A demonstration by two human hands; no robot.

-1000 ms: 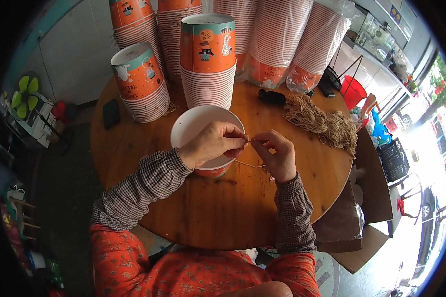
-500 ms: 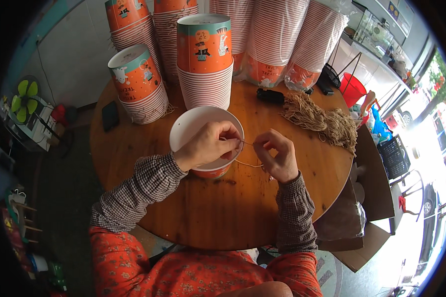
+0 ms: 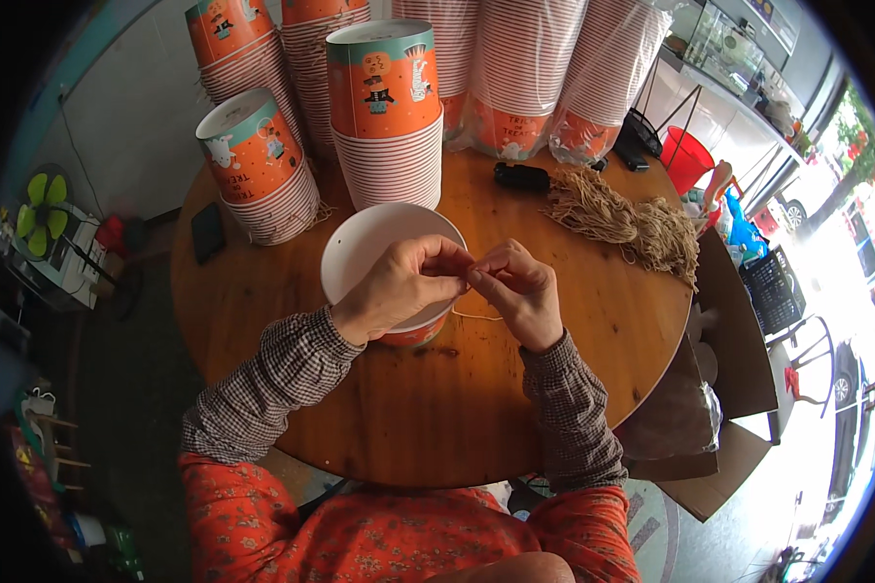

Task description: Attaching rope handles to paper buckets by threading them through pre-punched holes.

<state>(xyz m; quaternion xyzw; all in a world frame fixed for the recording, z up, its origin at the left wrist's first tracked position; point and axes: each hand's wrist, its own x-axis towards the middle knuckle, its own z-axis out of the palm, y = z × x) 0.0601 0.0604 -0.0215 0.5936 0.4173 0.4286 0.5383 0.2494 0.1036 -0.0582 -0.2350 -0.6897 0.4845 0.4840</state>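
A paper bucket [image 3: 348, 255], white inside and orange outside, stands mouth up on the round wooden table [image 3: 408, 418]. Over its right rim my left hand [image 3: 413, 274] pinches a thin beige string [image 3: 478, 316]. Fingertip to fingertip with it, my right hand [image 3: 520, 291] is also closed in a pinch on the string. A loose length of the string hangs below the fingers beside the bucket. The exact spot between the fingertips is hidden. Behind the bucket rises a stack of upside-down orange paper buckets [image 3: 384, 97].
A bundle of beige strings [image 3: 622, 223] lies at the right, by a black object [image 3: 522, 177]. More bucket stacks [image 3: 262, 165] and plastic-wrapped stacks [image 3: 525, 78] line the back. A dark phone-like slab [image 3: 207, 233] rests at left. An open cardboard box [image 3: 729, 340] stands beside the table.
My right hand has moved left until its fingertips meet those of my left hand. The stretch of string between them no longer shows. The whole view has shifted slightly.
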